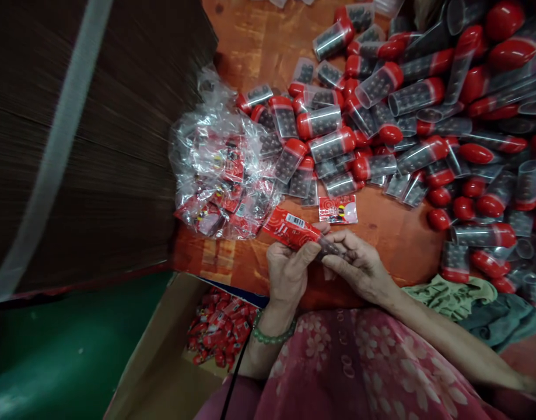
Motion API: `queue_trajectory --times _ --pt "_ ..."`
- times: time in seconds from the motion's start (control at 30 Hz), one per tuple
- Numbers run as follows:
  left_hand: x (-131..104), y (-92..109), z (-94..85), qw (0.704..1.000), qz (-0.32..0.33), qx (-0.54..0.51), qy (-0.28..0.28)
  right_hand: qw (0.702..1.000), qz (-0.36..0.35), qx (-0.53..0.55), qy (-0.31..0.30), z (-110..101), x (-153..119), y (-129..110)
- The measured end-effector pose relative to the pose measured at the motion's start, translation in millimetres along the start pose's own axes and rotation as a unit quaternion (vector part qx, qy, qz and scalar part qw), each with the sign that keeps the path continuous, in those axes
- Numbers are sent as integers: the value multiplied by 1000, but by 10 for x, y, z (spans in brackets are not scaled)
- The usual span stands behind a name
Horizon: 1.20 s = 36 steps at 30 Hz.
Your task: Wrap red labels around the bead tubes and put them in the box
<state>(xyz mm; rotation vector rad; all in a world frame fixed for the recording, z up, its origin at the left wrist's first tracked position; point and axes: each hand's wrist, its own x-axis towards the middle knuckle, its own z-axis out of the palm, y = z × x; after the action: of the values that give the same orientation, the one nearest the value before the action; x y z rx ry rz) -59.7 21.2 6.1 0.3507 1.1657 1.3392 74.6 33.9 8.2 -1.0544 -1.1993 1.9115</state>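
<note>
Pinched between left hand (289, 265) and right hand (359, 262), fingers closed on both ends: a red-wrapped tube (294, 229), with loose label (337, 210) just above the grip, bag of wrappers (219, 169) up-left, tube pile (403, 116) beyond.

A heap of clear tubes with red caps (425, 116), packed with dark pellets, fills the table from twelve round to three o'clock, and a crumpled clear bag of red packets (219, 175) sits just left of centre, touching the nearest tubes. A single red label (337, 210) lies flat on the orange tabletop (259, 41) at centre, with a tall stack of brown cardboard sheets (97, 134) bound by a pale strap at nine o'clock. At seven o'clock an open cardboard box (163, 350) holds red wrapped tubes (217, 332), and a green cloth (451, 294) lies at four o'clock.
</note>
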Motion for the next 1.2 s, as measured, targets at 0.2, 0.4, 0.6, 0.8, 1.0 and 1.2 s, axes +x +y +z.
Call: queue_trajectory --times 0.2,0.4,0.6,0.8,1.0,1.2 --pt "0 -24 -22 997 50 -57 0 1000 -22 -4 19 1 27 4" --pt "27 -108 -63 999 21 -30 7 996 -42 -37 70 18 32 28" --pt "33 -72 -62 999 18 -41 18 998 -11 -16 54 29 69 -14" --pt "37 -52 -81 999 -19 -41 -25 998 -6 40 48 0 79 -46" --pt "-22 -41 -167 995 -30 -31 -89 998 14 26 55 -46 52 -88" --pt "-19 -24 -112 998 -6 -62 27 993 -52 -72 83 -14 30 -8"
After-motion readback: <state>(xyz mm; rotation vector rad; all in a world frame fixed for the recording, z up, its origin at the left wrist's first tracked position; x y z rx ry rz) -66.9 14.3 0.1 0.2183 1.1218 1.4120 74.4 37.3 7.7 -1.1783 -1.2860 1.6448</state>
